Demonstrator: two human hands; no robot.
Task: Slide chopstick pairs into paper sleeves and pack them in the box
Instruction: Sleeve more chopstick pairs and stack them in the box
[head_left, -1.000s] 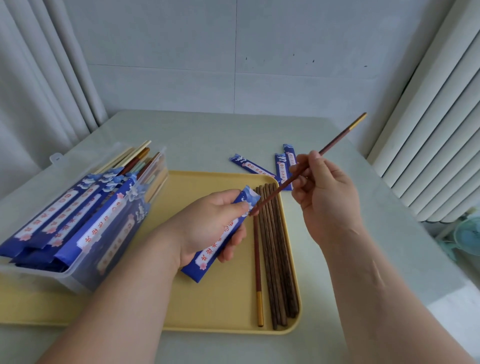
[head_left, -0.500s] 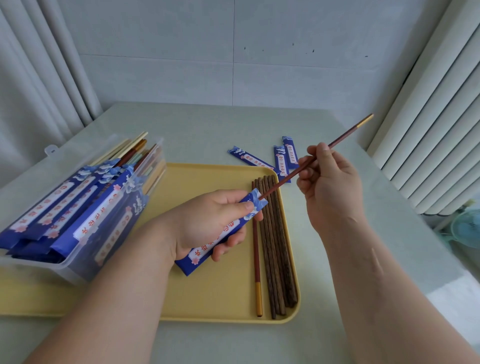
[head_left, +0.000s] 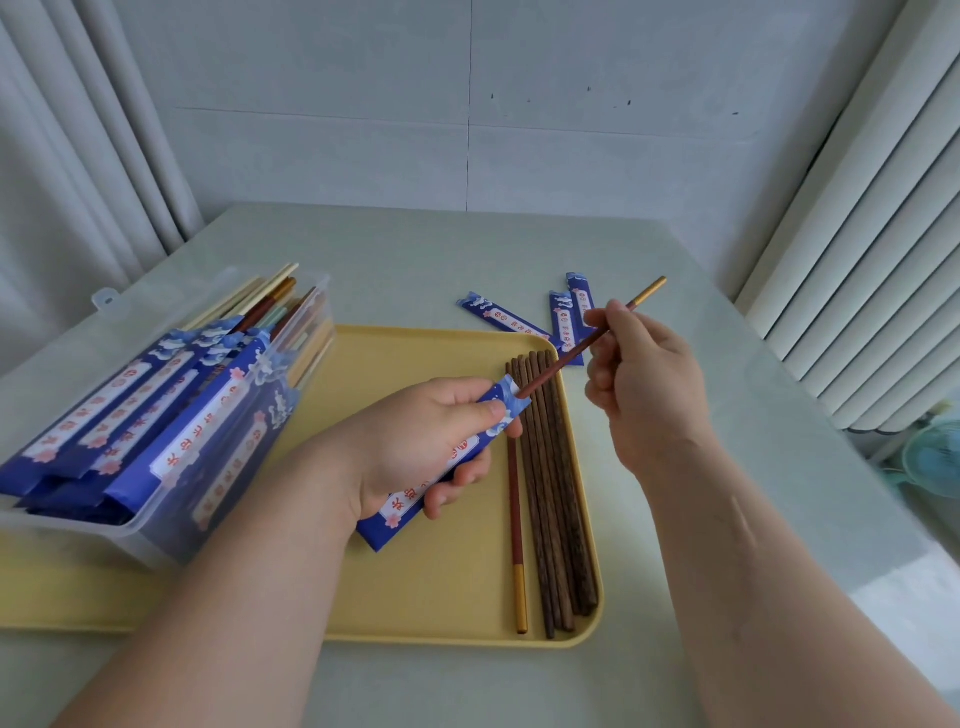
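Pale table (head_left: 415, 249), centre frame. Yellow tray (head_left: 415, 597), lower centre. Clear box (head_left: 156, 540), left, standing on the tray and packed with blue-sleeved pairs. Left hand (head_left: 415, 441), centre, fingers curled round a blue sleeve (head_left: 506, 402) with a white label, red characters and pink blossoms. Right hand (head_left: 644, 384), right of centre, pinches a red-brown, gold-ended chopstick (head_left: 571, 356), its tip at the sleeve's mouth. Dark chopsticks (head_left: 550, 493) and one matching red stick (head_left: 515, 519) lie along the tray's right edge. Three spare sleeves (head_left: 504, 317) lie on the table above the tray.
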